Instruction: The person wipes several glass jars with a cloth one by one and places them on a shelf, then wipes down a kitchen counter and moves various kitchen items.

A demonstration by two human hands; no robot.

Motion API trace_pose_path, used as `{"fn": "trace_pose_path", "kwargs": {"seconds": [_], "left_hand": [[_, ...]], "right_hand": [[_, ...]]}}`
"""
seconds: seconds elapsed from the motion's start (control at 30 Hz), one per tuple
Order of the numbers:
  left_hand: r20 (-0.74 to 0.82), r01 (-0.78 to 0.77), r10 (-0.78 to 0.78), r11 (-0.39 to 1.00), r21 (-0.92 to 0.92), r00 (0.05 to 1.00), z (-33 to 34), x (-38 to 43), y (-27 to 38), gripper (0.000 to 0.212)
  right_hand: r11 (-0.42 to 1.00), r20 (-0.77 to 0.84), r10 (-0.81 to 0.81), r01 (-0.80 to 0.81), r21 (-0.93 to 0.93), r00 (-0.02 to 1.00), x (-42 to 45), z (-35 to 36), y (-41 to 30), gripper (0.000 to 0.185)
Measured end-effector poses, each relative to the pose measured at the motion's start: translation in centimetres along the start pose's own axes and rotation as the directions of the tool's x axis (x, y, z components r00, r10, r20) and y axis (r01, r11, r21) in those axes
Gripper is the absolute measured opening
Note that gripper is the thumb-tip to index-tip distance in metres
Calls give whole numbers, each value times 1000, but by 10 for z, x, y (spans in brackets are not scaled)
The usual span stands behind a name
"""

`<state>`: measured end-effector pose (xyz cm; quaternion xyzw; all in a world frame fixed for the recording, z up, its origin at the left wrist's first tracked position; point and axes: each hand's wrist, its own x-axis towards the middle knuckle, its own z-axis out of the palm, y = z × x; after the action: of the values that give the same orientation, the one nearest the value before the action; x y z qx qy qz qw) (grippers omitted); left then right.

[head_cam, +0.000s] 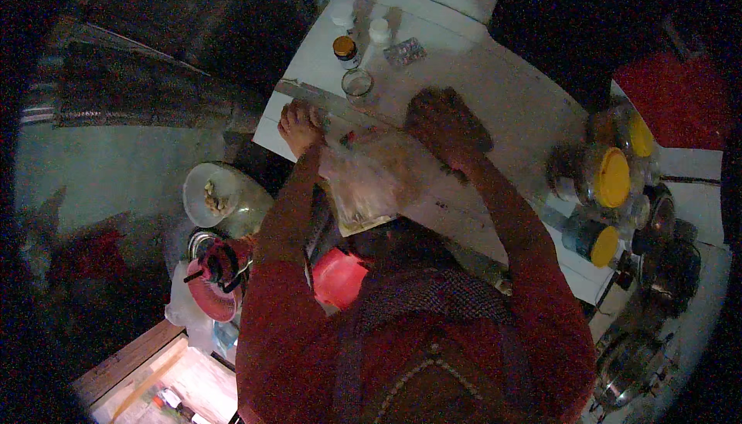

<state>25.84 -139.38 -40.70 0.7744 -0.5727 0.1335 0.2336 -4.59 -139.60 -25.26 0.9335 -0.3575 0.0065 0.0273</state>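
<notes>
In the dim head view, my left hand [299,124] rests near the left edge of the white tabletop [510,99], its fingers curled. My right hand [443,125] is on the tabletop to the right, against a dark, blurred shape; whether it grips something cannot be told. Between my forearms lies a crumpled translucent plastic sheet or bag [371,180], reaching over the near edge of the table. Beyond my hands stand a drinking glass [357,83], a small jar with an orange-brown lid [345,48] and a white-capped bottle [379,31]. Beside them lies a blister pack [405,52].
Jars with yellow lids [611,177] stand at the right, near metal pots [629,366]. At the left are a translucent plastic container [211,195] holding small pieces and a pink basket [214,296]. A bright pink-red object [339,278] sits below the table edge.
</notes>
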Motion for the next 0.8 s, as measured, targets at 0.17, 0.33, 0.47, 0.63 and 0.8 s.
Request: {"fn": "trace_pose_path", "kwargs": {"seconds": [0.17,0.33,0.47,0.63,0.8], "left_hand": [[96,-18,3,989,149,995,10,2,-2,39],[-3,-68,69,985,160,998,12,-2,-15,39],[146,19,-35,994,107,989,13,5,-9,44],[147,34,-53,990,134,988,12,5,-11,45],[207,30,-59,990,140,977,6,4,-5,43]], "right_hand": [[982,-259,175,-148,118,950,-117,26,-16,43],[933,110,342,-323,-162,933,-237,62,-53,46],[908,8,417,-416,-39,909,-267,36,-66,41],[925,-300,371,-379,34,879,-247,36,-64,41],[901,71,339,-302,-312,938,-161,45,-13,43]]}}
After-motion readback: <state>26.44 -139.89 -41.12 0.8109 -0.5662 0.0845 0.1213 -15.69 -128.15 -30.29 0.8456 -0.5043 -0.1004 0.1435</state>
